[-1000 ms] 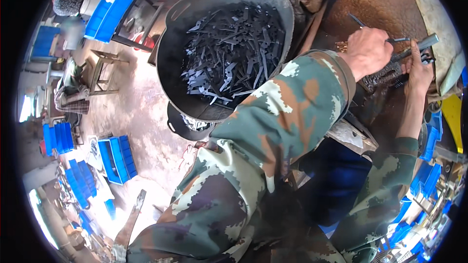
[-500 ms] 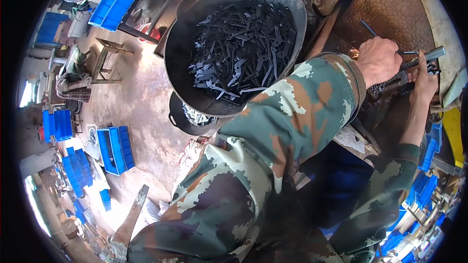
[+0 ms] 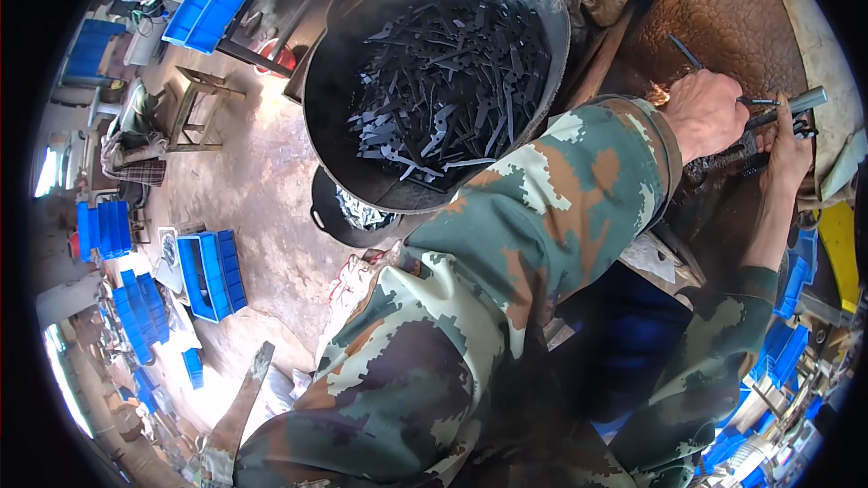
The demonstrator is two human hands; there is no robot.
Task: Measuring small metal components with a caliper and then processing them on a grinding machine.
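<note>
Two hands meet at a worn brown work surface [image 3: 723,9], and much of what they do is hard to read. His left hand [image 3: 703,113] is closed in a fist around a thin dark rod [image 3: 684,51] that sticks up past the knuckles; whatever lies under the fist is hidden. His right hand [image 3: 789,149] grips a grey metal bar [image 3: 788,105] whose tip pokes out just beyond the fingers, with small dark pieces [image 3: 800,129] touching them, too blurred to name. Both forearms reach away from the body, the left in a camouflage sleeve [image 3: 542,217] that covers most of the view. Left of the left hand sits a big dark basin [image 3: 334,126] heaped with flat black metal parts [image 3: 452,72]. Farther left, well apart, blue plastic bins [image 3: 212,271] stand on the concrete floor [image 3: 253,190].
</note>
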